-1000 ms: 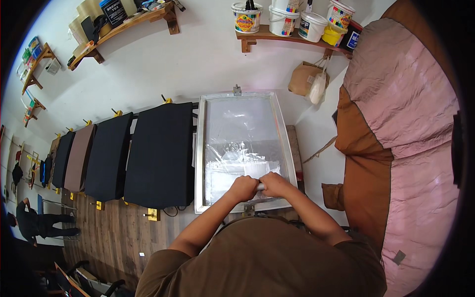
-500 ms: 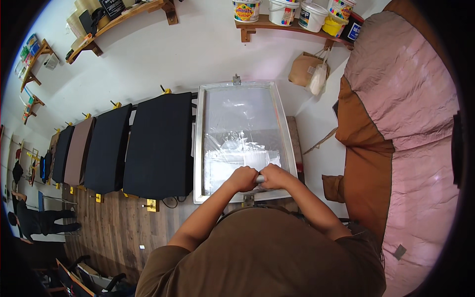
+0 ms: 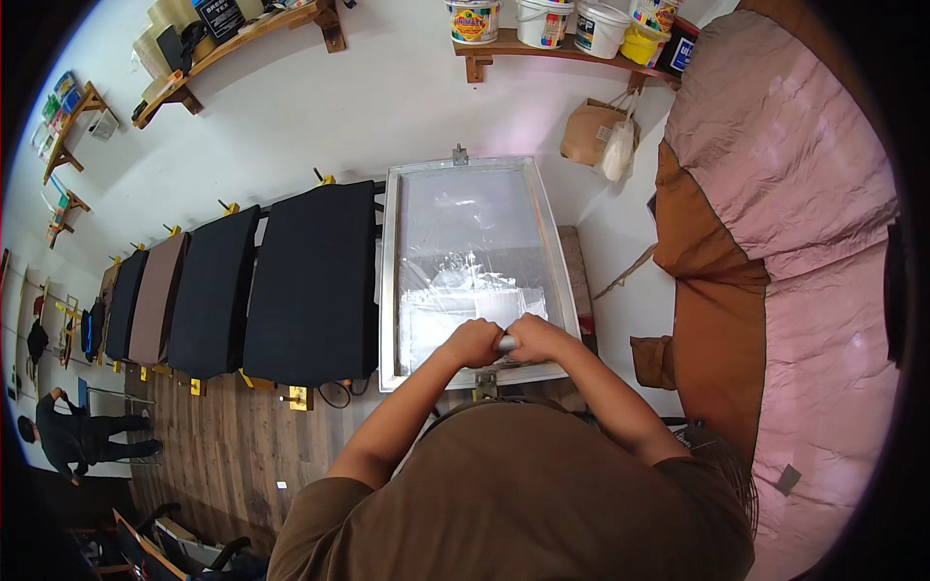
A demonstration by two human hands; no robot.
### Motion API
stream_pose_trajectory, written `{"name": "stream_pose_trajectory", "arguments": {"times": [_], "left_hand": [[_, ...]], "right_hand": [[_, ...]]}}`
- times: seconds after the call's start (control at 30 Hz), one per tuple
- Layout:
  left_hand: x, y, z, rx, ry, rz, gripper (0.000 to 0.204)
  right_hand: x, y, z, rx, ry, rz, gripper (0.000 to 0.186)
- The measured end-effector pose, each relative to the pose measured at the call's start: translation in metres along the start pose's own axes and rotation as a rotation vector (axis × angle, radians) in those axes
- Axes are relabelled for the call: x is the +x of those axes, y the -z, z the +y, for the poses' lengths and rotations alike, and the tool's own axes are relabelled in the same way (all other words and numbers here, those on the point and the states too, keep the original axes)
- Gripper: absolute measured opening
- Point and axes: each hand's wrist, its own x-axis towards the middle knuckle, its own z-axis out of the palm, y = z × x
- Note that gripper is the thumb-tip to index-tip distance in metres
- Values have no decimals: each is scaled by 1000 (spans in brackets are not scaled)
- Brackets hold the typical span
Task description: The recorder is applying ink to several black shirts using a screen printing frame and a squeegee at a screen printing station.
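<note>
- left hand (image 3: 473,344) and right hand (image 3: 535,339): side by side, fingers wrapped closely round a pale bar (image 3: 507,344).
- framed screen (image 3: 388,271): beneath the grip, stretching away beyond it.
- white patch (image 3: 441,312): just beyond the grip; could streak if one hand presses harder.
- near rim (image 3: 518,375): just bodyward of the grip; an overlong pull might knock it.
- bar's underside: hidden by the hands; contact with the screen cannot be told.
</note>
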Motion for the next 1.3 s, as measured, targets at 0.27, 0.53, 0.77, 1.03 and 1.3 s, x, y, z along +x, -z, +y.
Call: {"name": "stream_pose_trajectory", "arguments": {"times": [0.27,0.53,0.77,1.03,1.3], "left_hand": [[38,37,-15,-60,12,-169,25],[60,51,-33,166,-10,131,15],[37,-1,-33,162,-32,294,12],[-10,-14,3,129,-9,202,13],[34,33,-21,137,-39,296,12]], "right_hand": [[38,18,38,18,103,-51,25],[63,41,40,-99,65,250,20],[50,-10,45,-103,138,377,17],[5,-22,19,-78,129,224,16],[37,37,20,-77,104,239,14]]}}
